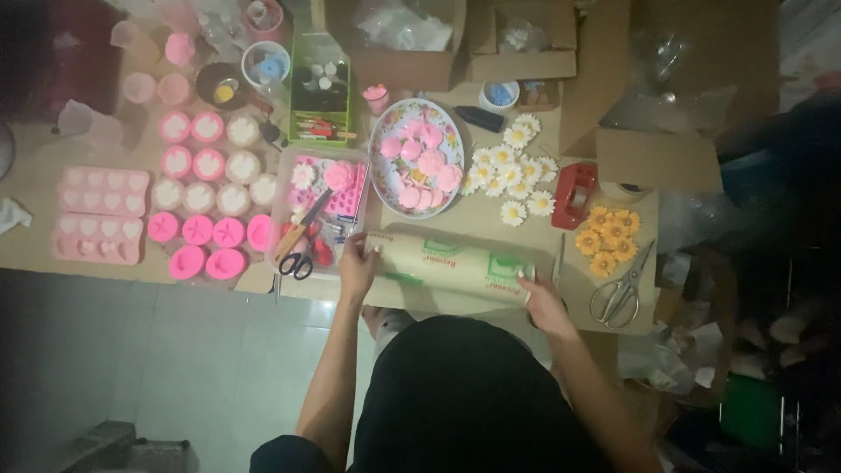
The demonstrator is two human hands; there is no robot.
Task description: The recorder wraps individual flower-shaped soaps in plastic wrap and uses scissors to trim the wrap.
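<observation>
Pink moulds (98, 215), plate of pink soaps (419, 158), white daisies (512, 166), red tape dispenser (574, 194), steel scissors (620, 293)

What you can't make out from your head camera

Your right hand (545, 307) hides the near end of the long wrap box (451, 263), and your left hand (356, 267) covers its other end; your dark lap blocks the table (35, 245) edge below it. The room at far right is too dark to read, and the boxes (412, 44) along the top are cut off by the frame
</observation>
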